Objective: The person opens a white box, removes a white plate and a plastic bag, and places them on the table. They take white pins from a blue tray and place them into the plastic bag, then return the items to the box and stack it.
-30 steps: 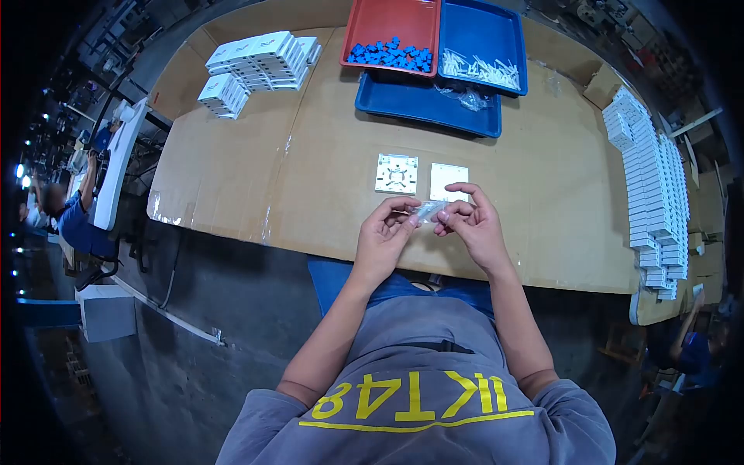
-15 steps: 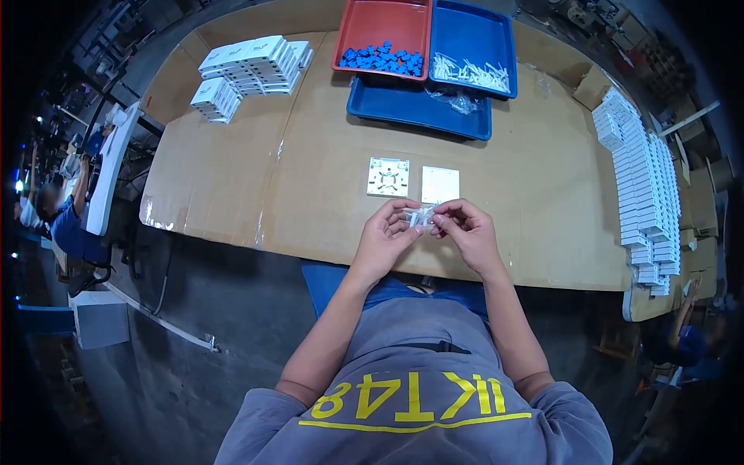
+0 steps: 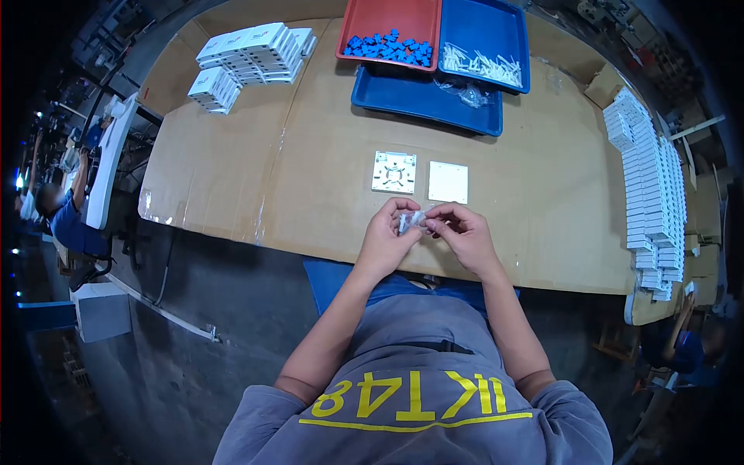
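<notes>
My left hand [image 3: 389, 239] and my right hand [image 3: 463, 235] meet just above the near edge of the table, both pinching a small clear plastic bag [image 3: 412, 220] between their fingertips. Right beyond them on the cardboard lie a white square base plate with ribs inside [image 3: 394, 171] and a plain white square cover [image 3: 448, 182], side by side.
At the far edge stand a red tray of blue parts [image 3: 387, 46], a blue tray of white sticks [image 3: 484, 66] and a lower blue tray [image 3: 422, 97]. White boxes are stacked far left [image 3: 248, 54] and along the right edge [image 3: 651, 194]. Another person sits at far left [image 3: 66, 213].
My hands have drawn closer together and slightly nearer to me, crumpling the little bag between the fingers; my right fingers, spread a second ago, are now closed on it.
</notes>
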